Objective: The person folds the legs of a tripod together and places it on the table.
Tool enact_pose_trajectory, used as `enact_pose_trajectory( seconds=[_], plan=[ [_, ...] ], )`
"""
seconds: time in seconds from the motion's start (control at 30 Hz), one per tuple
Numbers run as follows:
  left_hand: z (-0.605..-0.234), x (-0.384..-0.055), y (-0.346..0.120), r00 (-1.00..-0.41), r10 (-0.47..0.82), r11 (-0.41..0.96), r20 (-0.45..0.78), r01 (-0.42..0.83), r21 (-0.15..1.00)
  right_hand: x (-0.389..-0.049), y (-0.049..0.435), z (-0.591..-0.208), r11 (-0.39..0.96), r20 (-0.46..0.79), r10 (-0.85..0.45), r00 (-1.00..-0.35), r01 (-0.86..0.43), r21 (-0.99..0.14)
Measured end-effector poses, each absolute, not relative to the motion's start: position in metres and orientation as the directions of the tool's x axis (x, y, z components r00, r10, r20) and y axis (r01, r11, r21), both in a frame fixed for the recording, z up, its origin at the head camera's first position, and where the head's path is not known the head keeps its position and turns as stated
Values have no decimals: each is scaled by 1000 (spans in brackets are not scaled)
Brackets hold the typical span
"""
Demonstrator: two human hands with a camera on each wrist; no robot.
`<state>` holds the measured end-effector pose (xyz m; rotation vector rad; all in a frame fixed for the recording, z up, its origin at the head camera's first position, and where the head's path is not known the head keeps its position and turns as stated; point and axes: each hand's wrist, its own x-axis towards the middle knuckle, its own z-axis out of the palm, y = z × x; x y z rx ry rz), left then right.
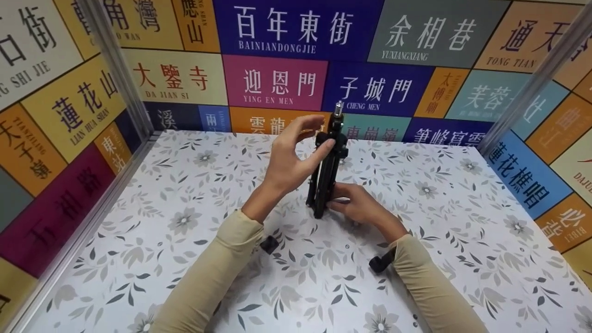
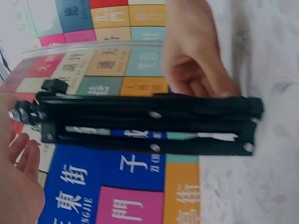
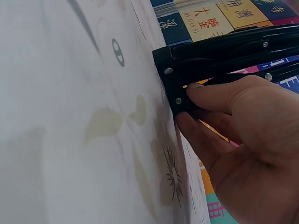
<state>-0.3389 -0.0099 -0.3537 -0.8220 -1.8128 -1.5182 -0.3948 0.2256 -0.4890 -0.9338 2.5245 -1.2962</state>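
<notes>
A black folding tripod (image 1: 329,169) stands upright on the table with its legs folded together and a silver stud (image 1: 339,108) at its top. My right hand (image 1: 358,202) pinches the bottom end of the legs between thumb and fingers, as the right wrist view shows on the tripod's foot (image 3: 178,88). Around the upper part is my left hand (image 1: 291,162), its fingers loosely bent and its thumb beside the black knobs. In the left wrist view, the fingers (image 2: 30,156) sit apart from the tripod (image 2: 117,102); whether the thumb touches it I cannot tell.
The table (image 1: 185,259) has a white cover printed with grey leaves and flowers. Panels of coloured street-name signs (image 1: 277,83) wall it in at the back and sides. Black wrist mounts (image 1: 381,263) stick out by both beige sleeves (image 1: 208,277).
</notes>
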Motion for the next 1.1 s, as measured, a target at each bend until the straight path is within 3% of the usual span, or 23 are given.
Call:
enact_pose_trajectory(
  seconds=[0.27,0.6,0.93,1.1],
  plan=[
    [-351,-359,3,-632,129,151,764,774,615,-395,225,-490,450,141,-587,-797,-466,-761],
    [-350,-357,-3,-641,125,166,758,766,621,-392,230,-481,467,123,-596,-794,-467,-751],
    [-347,-353,-24,-623,70,96,779,781,616,-387,243,-455,472,99,-632,-768,-484,-737],
    [-354,-353,-41,-647,8,38,762,762,647,-387,251,-448,478,75,-621,-780,-453,-752]
  ],
)
